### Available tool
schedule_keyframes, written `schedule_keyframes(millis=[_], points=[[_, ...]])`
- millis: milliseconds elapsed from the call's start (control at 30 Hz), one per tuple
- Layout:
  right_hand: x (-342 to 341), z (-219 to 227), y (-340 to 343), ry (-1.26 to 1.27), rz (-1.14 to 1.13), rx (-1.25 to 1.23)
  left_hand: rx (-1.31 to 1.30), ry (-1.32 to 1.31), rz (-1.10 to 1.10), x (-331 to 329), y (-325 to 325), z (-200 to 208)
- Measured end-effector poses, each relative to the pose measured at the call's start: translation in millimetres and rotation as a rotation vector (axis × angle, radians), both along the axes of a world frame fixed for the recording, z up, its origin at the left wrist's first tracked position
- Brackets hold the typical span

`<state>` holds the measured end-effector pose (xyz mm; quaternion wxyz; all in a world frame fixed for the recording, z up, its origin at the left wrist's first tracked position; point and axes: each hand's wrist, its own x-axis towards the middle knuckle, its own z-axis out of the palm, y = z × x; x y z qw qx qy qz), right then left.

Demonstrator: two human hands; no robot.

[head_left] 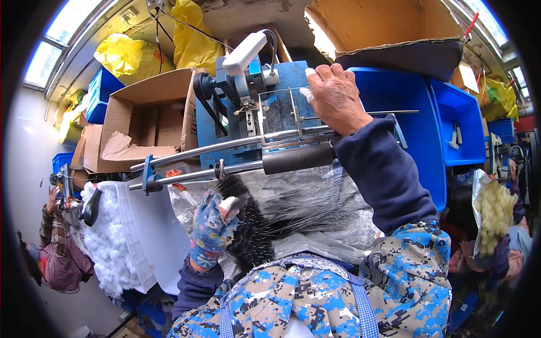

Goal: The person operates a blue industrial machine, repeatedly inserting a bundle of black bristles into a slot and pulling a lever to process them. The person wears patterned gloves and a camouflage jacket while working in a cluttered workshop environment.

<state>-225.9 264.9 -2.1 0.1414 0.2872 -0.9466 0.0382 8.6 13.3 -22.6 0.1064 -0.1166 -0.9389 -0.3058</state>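
My right hand point(337, 97), bare with white tape on its fingertips, is curled above the blue machine point(290, 76). A thin wire point(284, 90) stretches from the machine's clamp to its pinched fingers. On my lap, my left hand point(213, 228) wears a patterned glove with pale fingertips exposed. Its fingers are bent closed against the left edge of a dark bristly bunch point(251, 231); what lies inside them is hidden. Many thin metal wires point(315, 211) fan out rightward from that bunch across a grey cloth point(344, 239).
Two steel rods point(197, 179) with a dark roller point(298, 159) cross before the machine. A cardboard box point(149, 121) stands left, blue bins point(389, 90) right, and a large carton point(389, 25) behind. A white tub point(149, 239) sits beside white fluff point(107, 242). Other people work at both sides.
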Motion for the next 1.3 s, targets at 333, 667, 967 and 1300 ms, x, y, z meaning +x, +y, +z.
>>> schedule_keyframes(millis=[333, 667, 967, 1300], points=[[39.1, 25.9, 21.9, -0.094, 0.167, 0.139, 0.085, 0.053, 0.115, 9.4, -1.1, 13.6], [146.0, 17.5, -47.0, -0.437, 0.636, -0.973, 0.189, 0.148, -0.092, -11.5, 25.7, 21.9], [95.4, 78.4, 10.1, -0.894, 0.391, -1.636, 0.069, 0.120, 0.108, -4.6, 4.8, 10.0], [7.5, 10.7, -42.5, -0.104, 0.089, -0.068, -0.330, -0.360, 0.088, 1.4, -28.6, -41.5]])
